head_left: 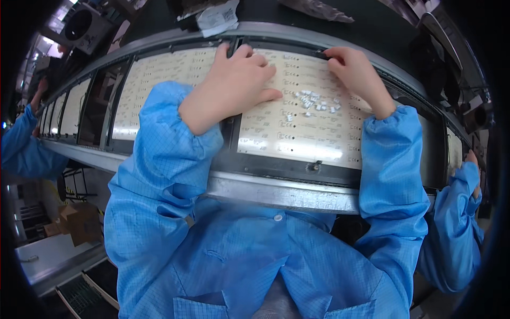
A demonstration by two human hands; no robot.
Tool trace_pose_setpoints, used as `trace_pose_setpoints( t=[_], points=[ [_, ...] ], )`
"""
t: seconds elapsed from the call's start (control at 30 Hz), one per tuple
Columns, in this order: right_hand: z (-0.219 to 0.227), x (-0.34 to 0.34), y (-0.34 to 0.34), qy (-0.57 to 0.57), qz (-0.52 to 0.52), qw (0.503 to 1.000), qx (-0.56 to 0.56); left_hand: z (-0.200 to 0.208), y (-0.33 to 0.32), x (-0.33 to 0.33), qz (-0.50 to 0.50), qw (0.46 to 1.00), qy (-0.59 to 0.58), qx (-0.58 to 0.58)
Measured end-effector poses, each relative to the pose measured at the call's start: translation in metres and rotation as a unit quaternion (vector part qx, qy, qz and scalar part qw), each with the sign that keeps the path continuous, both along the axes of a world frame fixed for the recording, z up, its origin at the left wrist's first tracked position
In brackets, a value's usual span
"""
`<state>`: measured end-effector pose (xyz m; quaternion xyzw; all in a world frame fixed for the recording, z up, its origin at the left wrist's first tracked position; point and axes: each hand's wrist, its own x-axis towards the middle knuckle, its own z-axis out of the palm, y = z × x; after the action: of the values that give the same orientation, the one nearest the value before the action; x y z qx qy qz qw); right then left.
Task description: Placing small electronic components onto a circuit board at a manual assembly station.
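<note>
Cream-coloured rectangular panel with rows of small dark print (pixel 263 127) is lying beneath two bare hands

Framed by a black, narrow-bordered holder (pixel 281 165), the panel is sitting directly in front of a person wearing blue, grid-patterned sleeves (pixel 393 159). The left hand (pixel 231 80) is reaching over the panel's upper-left corner, its fingers (pixel 259 59) spreading apart and slightly bending, the thumb pointing right across the panel. The right hand (pixel 358 72) is bending at the panel's upper-right edge, thumb and forefinger drawing close together beside the black border; whether they are gripping something cannot be told. Between the hands, a loose scatter of small, white, blocky pieces (pixel 311 99) is resting on the panel, a few lying apart from the main cluster. A second cream-coloured printed panel (pixel 170 69) is lying to the left, and a silver-grey metal rail (pixel 281 194) is running along the near side. Beyond the far rail, a crumpled whitish packet (pixel 218 18) is lying on a dark surface (pixel 260 13). Co-workers' blue sleeves are showing at far left (pixel 32 154) and far right.
</note>
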<state>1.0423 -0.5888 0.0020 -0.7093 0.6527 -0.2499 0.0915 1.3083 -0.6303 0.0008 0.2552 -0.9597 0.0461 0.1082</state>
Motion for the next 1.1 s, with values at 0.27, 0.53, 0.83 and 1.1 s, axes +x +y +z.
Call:
trace_pose_setpoints(
  t=[0.27, 0.53, 0.83, 1.1],
  points=[
    [0.009, -0.001, -0.002, -0.149, -0.058, 0.971, 0.177, 0.000, 0.011, -0.007, 0.010, 0.999, -0.044, -0.002],
    [0.024, -0.108, 0.023, -0.091, -0.071, 0.993, 0.014, -0.002, -0.005, -0.006, 0.027, 0.999, 0.046, 0.006],
    [0.004, -0.095, 0.044, 0.159, -0.145, 0.977, 0.003, 0.001, 0.007, -0.018, -0.029, 0.998, 0.055, -0.027],
    [0.000, -0.085, 0.045, 0.083, -0.114, 0.990, -0.004, 0.005, 0.001, -0.013, -0.051, 0.997, 0.037, 0.053]
  ],
)
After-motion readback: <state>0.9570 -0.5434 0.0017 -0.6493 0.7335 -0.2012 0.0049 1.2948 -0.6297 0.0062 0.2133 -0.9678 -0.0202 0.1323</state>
